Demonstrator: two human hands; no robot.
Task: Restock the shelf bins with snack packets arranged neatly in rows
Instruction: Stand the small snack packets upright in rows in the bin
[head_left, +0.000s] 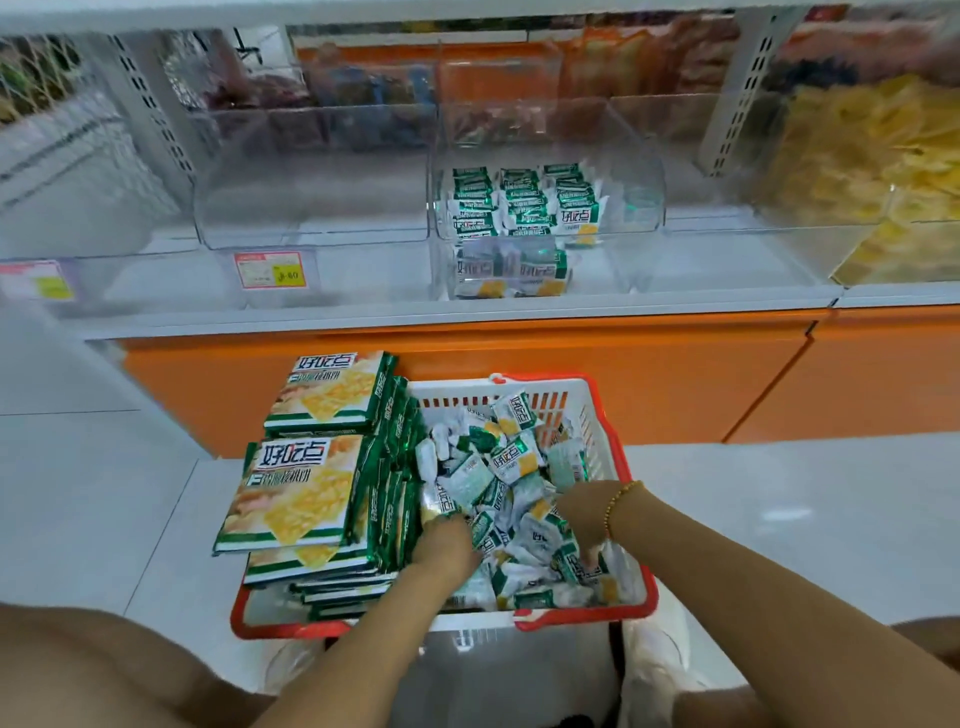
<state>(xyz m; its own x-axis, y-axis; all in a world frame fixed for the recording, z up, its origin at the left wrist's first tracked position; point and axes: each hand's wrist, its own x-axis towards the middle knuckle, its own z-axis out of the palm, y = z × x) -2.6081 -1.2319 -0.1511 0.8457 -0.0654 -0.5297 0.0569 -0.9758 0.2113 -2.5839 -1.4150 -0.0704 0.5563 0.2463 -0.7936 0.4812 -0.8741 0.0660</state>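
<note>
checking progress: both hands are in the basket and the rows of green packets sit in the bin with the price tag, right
No: head view shows the rows of green packets in the bin right of the one with the price tag. The left hand and right hand are in the basket.

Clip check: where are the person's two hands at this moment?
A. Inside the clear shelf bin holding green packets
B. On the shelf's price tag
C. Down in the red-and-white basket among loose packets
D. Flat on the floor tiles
C: the left hand and right hand both reach down into the loose packets piled in the basket.
</note>
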